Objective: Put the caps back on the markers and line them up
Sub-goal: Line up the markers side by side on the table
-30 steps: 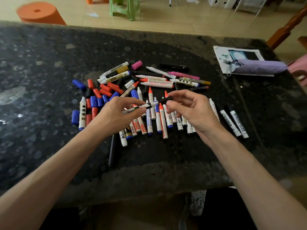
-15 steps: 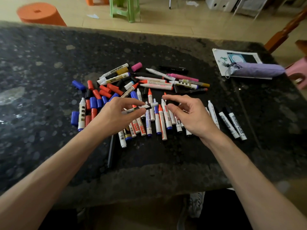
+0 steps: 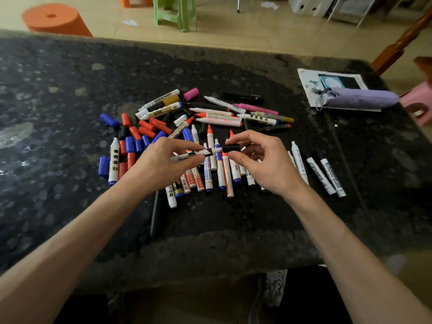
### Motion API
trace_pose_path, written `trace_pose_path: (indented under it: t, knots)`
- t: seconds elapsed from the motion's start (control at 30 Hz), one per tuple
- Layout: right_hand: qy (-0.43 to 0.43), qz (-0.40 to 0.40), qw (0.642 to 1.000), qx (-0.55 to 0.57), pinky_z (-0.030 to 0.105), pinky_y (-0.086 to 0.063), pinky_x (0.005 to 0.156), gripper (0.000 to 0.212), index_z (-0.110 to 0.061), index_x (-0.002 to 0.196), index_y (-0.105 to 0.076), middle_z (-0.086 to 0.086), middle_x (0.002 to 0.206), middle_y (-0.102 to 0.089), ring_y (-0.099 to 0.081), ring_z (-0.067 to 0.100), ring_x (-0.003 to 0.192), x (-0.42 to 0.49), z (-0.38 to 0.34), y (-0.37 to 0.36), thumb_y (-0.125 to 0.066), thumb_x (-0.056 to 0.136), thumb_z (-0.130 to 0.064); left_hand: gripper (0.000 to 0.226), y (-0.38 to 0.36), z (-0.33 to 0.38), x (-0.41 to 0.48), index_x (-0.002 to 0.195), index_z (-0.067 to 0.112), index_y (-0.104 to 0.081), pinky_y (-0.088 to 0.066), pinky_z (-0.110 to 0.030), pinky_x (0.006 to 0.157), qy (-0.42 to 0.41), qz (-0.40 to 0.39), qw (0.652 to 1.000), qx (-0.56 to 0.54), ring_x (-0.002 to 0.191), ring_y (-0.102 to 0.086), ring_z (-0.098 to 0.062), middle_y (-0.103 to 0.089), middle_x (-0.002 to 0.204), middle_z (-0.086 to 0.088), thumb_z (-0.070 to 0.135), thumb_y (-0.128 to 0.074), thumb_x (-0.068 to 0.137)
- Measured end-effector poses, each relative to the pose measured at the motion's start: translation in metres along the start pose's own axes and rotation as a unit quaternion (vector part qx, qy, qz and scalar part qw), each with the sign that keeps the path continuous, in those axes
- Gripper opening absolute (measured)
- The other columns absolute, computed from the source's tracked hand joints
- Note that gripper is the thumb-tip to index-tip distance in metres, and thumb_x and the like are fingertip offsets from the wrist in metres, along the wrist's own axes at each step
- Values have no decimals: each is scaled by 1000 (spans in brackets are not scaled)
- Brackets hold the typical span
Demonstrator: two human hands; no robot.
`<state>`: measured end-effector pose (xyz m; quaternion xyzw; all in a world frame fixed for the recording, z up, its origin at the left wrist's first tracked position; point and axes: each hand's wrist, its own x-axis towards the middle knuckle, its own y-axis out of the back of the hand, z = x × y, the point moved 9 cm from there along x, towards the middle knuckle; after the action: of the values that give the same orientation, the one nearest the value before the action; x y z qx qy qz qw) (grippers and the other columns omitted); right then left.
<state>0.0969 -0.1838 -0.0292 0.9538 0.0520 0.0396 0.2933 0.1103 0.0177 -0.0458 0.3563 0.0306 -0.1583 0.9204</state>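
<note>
Left of the marker sits a heap of loose caps, red and blue mostly, not needed right now. The left hand pinches the marker by its barrel, thumb below and fingertips on top, nib end pointing right, held just above the row on the table.

Right at the nib is the black cap, pinched between thumb and forefinger of the right hand, other fingers loosely curled. So I'd say this is the capping step: the cap is almost on the nib but not seated (tiny gap or touching, can't really tell). The next move needs the two lined up straight and pushed together, then the marker goes down into the row.

Hard to see:
- the nib's colour, so no idea if black is the right match
- the row under both palms
- anything black beyond the marker, which just melts into the dark stone
</note>
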Motion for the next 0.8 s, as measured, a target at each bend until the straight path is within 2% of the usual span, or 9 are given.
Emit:
trace_pose_path:
  t: [0.13, 0.27, 0.3, 0.37, 0.43, 0.57, 0.73, 0.8]
  knots:
    - [7, -15, 1000, -20, 37, -60, 89, 23, -32, 114, -75, -13, 102, -74, -71, 5, 95, -2, -2, -6, -78, 93, -24, 33, -3, 3, 0, 125, 39, -69, -33, -4, 68, -9, -3, 1000, 11, 103, -47, 8, -65, 132, 11, 47, -66, 93]
    - [15, -15, 1000, -19, 36, -61, 87, 24, -29, 116, -77, -15, 100, -75, -72, 4, 93, -4, -6, -9, -76, 94, -22, 32, -4, 8, -2, 124, 39, -71, -40, -4, 72, -22, -2, 999, 27, 89, -53, 11, -68, 124, 14, 48, -66, 94]
    - [15, -11, 1000, -11, 34, -61, 86, 23, -27, 116, -77, -14, 99, -76, -73, 5, 91, -4, -6, -8, -76, 94, -20, 31, -4, 9, -2, 123, 40, -71, -47, -10, 76, -25, 6, 999, 28, 89, -58, 9, -70, 121, 15, 49, -65, 94]
    - [16, 4, 1000, 8, 30, -62, 82, 20, -21, 114, -78, -11, 95, -77, -74, 7, 85, -5, -7, -8, -75, 95, -18, 29, -1, 8, -5, 120, 45, -71, -59, -35, 80, -24, 28, 999, 39, 92, -68, -3, -74, 115, 14, 53, -62, 94]
    - [15, 21, 999, 23, 28, -62, 78, 20, -18, 114, -78, -9, 93, -77, -75, 8, 80, -6, -8, -10, -74, 96, -15, 29, 1, 9, -6, 120, 47, -70, -60, -47, 79, -23, 45, 997, 62, 93, -71, -12, -76, 107, 12, 55, -59, 94]
    - [21, 38, 999, 27, 24, -62, 77, 23, -15, 119, -77, -8, 96, -77, -74, 4, 80, -11, -11, -16, -72, 96, -14, 27, 4, 11, -9, 120, 44, -71, -58, -46, 80, -29, 60, 995, 70, 97, -69, -13, -75, 107, 12, 49, -60, 96]
    - [13, 41, 998, 38, 30, -63, 78, 22, -16, 118, -78, -8, 97, -78, -75, 8, 81, -11, -9, -19, -73, 96, -15, 29, 0, 11, -7, 120, 43, -71, -59, -43, 79, -32, 53, 996, 62, 102, -68, -9, -73, 115, 16, 51, -59, 96]
    - [-2, 43, 995, 88, 25, -61, 77, 20, -15, 115, -78, -5, 97, -78, -74, 8, 84, -10, -6, -16, -73, 96, -13, 29, -4, 13, -5, 120, 40, -71, -60, -42, 79, -44, 41, 998, 29, 97, -70, -8, -74, 107, 16, 50, -58, 97]
